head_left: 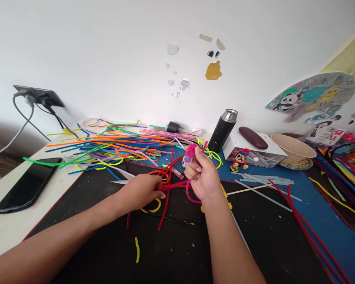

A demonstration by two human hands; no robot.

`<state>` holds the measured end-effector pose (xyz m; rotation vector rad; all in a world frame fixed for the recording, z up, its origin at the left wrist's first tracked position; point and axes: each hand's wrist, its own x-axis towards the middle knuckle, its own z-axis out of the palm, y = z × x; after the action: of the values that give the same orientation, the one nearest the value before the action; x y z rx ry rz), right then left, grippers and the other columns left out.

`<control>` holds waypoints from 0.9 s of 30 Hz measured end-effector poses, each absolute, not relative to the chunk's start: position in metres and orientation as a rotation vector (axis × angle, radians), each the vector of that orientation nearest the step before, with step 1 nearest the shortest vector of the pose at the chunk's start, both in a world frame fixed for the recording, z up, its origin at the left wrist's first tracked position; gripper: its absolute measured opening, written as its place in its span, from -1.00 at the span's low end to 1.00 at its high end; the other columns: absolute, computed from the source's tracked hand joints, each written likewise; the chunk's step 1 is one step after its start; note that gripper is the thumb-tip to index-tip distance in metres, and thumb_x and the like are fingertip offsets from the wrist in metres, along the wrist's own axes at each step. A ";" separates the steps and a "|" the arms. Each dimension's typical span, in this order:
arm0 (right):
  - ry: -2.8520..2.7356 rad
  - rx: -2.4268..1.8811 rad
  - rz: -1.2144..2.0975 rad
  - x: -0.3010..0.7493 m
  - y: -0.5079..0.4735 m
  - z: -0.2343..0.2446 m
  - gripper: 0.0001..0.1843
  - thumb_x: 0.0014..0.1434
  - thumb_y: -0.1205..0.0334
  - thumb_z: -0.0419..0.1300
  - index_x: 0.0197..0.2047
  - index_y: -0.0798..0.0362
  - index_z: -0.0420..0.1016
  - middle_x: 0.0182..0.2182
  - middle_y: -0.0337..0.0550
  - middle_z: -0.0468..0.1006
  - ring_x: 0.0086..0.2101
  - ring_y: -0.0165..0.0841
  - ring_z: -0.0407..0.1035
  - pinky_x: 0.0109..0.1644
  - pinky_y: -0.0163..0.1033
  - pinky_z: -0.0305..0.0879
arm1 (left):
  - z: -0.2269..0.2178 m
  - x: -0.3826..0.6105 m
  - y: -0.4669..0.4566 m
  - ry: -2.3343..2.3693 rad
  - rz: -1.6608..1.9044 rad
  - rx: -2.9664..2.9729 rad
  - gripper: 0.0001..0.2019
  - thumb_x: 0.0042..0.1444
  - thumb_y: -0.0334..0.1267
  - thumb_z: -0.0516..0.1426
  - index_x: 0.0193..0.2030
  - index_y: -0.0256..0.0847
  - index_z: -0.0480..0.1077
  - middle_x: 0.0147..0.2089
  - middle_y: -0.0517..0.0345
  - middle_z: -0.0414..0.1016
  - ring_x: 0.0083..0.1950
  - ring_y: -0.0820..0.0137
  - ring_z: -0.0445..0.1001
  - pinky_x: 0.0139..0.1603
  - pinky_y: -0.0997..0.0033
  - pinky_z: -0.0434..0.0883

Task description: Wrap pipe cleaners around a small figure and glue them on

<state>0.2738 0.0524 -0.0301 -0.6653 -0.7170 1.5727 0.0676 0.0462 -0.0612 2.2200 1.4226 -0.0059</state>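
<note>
My right hand [205, 177] is closed around a small coiled piece of pink and purple pipe cleaner [191, 153], raised above the mat. A magenta pipe cleaner [189, 196] curves below this hand. My left hand [144, 188] is low over the black mat, thumb and fingers curled together. What it pinches, if anything, is hidden. Scissor blades [122, 176] stick out to its left, spread apart, with the scissors' middle covered by the hand. Red pipe cleaners [167, 197] cross beside its fingertips. A yellow curled pipe cleaner [156, 207] lies just below.
A pile of colourful pipe cleaners [121, 144] spreads along the wall. Behind the right hand stand a black flask [223, 130], a white box [254, 152], a small figure [240, 159] and a bowl [292, 150]. A phone [28, 185] lies left; glue sticks [263, 179] lie right.
</note>
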 end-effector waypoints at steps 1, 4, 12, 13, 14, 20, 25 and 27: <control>-0.716 -0.663 1.575 0.274 0.052 -0.030 -0.61 0.11 -0.09 0.50 -0.31 0.06 0.57 -0.68 -0.54 -0.01 -0.66 -0.57 -0.27 -0.60 -0.33 -0.30 | -0.060 0.065 0.049 1.427 0.033 2.171 -0.77 0.21 -0.05 0.21 -0.38 -0.10 0.38 -0.41 0.15 0.51 -0.37 0.20 0.47 -0.39 0.33 0.13; -0.723 -0.662 1.582 0.273 0.052 -0.029 -0.60 0.11 -0.09 0.50 -0.26 0.08 0.61 -0.68 -0.55 -0.01 -0.66 -0.57 -0.27 -0.60 -0.34 -0.29 | -0.056 0.056 0.056 1.394 0.180 2.023 -0.66 0.24 0.04 0.15 -0.45 -0.11 0.32 -0.50 0.24 0.34 -0.44 0.31 0.32 -0.41 0.37 0.11; -0.740 -0.681 1.585 0.272 0.050 -0.027 -0.60 0.17 -0.10 0.46 -0.22 0.09 0.63 -0.68 -0.55 -0.03 -0.67 -0.58 -0.26 -0.61 -0.36 -0.29 | -0.053 0.036 0.067 1.234 0.292 1.582 -0.49 0.05 0.28 0.28 -0.39 -0.13 0.28 -0.53 0.37 0.18 -0.52 0.44 0.09 -0.49 0.43 0.03; -0.743 -0.682 1.589 0.272 0.050 -0.028 -0.60 0.17 -0.10 0.46 -0.22 0.10 0.63 -0.68 -0.55 -0.03 -0.67 -0.58 -0.26 -0.61 -0.36 -0.29 | -0.053 0.035 0.067 1.222 0.310 1.572 -0.48 0.04 0.29 0.28 -0.40 -0.12 0.26 -0.53 0.38 0.16 -0.52 0.45 0.07 -0.50 0.43 0.01; -0.744 -0.682 1.590 0.272 0.050 -0.029 -0.60 0.17 -0.10 0.46 -0.22 0.10 0.62 -0.68 -0.55 -0.03 -0.67 -0.58 -0.26 -0.61 -0.36 -0.29 | -0.052 0.034 0.067 1.213 0.344 1.570 -0.48 0.06 0.30 0.27 -0.41 -0.12 0.25 -0.53 0.38 0.14 -0.52 0.46 0.05 -0.50 0.43 0.00; -0.742 -0.682 1.586 0.271 0.051 -0.030 -0.57 0.10 -0.08 0.51 -0.20 0.12 0.63 -0.69 -0.56 0.00 -0.67 -0.59 -0.27 -0.60 -0.36 -0.29 | -0.046 0.023 0.065 1.281 0.490 1.710 -0.49 0.15 0.26 0.21 -0.49 -0.17 0.33 -0.53 0.31 0.18 -0.49 0.43 0.13 -0.47 0.44 0.07; -0.712 -0.701 1.596 0.271 0.052 -0.033 -0.58 0.07 -0.06 0.53 -0.21 0.11 0.63 -0.69 -0.55 0.03 -0.67 -0.59 -0.26 -0.60 -0.35 -0.30 | -0.043 0.009 0.061 1.223 0.664 1.385 -0.48 0.28 0.24 0.11 -0.48 -0.16 0.33 -0.64 0.32 0.18 -0.63 0.48 0.06 -0.57 0.46 0.07; -0.708 -0.711 1.595 0.270 0.052 -0.034 -0.57 0.07 -0.06 0.53 -0.19 0.12 0.64 -0.69 -0.55 0.03 -0.67 -0.60 -0.26 -0.60 -0.36 -0.31 | -0.041 0.006 0.058 1.120 0.807 1.213 -0.51 0.29 0.18 0.15 -0.48 -0.16 0.27 -0.63 0.33 0.20 -0.65 0.52 0.04 -0.59 0.48 0.07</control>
<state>0.2699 0.0524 -0.0344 -0.7111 -0.7082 1.5954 0.0060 0.0582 -0.0413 1.2131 1.1203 0.8071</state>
